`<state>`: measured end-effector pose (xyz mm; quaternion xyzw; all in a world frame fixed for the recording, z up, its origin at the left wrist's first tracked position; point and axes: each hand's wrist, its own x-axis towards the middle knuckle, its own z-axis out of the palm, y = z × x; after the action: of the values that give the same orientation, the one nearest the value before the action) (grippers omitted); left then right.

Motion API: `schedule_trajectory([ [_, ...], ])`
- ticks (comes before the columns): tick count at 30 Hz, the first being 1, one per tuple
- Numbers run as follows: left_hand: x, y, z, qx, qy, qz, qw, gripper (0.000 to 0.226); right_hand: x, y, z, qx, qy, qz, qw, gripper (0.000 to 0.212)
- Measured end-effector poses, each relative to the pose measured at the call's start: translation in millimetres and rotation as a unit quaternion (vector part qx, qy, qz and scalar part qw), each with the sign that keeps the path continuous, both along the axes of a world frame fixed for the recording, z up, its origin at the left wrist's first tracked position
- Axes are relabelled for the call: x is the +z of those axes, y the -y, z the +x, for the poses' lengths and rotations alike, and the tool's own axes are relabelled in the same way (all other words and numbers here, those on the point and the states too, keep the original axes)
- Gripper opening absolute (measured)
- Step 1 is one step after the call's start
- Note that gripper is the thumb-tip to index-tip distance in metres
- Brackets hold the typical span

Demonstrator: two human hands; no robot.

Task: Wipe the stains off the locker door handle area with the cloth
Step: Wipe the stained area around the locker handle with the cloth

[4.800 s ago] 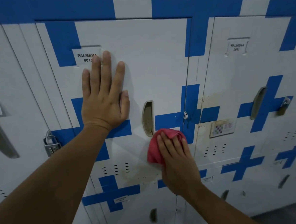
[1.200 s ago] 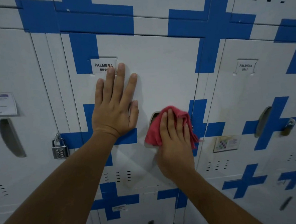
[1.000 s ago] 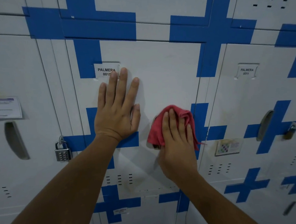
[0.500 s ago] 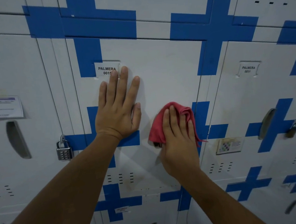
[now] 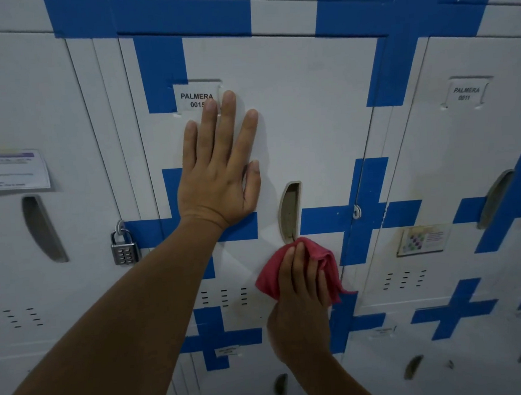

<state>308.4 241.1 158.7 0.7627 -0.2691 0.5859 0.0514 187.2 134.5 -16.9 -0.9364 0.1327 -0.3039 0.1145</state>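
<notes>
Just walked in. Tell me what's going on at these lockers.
A person is wiping a white locker door with a red cloth. The left hand lies flat on the door, fingers spread, just under the name label. The right hand presses the bunched cloth against the door just below the recessed handle, which is uncovered. A combination padlock hangs at the door's left edge.

left hand (image 5: 218,181) flat, fingers spread; right hand (image 5: 300,305) curled, gripping.
</notes>
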Motion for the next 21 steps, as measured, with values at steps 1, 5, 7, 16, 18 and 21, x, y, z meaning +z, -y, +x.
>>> schedule_trajectory([
  [1, 0, 0, 0, 0.001, 0.002, 0.0, 1.0, 0.068, 0, -8, 3, 0.005, 0.005, 0.017, 1.0, 0.102],
  [5, -1, 1, -1, -0.001, 0.008, -0.004, 1.0, 0.067, -5, -14, 5, 0.086, 0.001, -0.037, 0.996, 0.104],
  [7, -1, 1, -1, -0.001, 0.01, -0.005, 1.0, 0.067, -4, -3, -1, 0.108, -0.008, -0.062, 0.992, 0.108],
  [16, -1, 0, -2, 0.002, 0.011, -0.008, 1.0, 0.067, -10, 31, -10, 0.072, -0.012, -0.074, 0.995, 0.11],
  [18, 0, 1, -3, 0.003, 0.009, -0.007, 1.0, 0.068, -7, 9, -5, 0.097, 0.001, -0.069, 0.993, 0.111],
  [21, 0, 1, -2, 0.004, 0.005, -0.002, 1.0, 0.068, -1, -2, -1, 0.122, 0.0, -0.077, 0.989, 0.114],
])
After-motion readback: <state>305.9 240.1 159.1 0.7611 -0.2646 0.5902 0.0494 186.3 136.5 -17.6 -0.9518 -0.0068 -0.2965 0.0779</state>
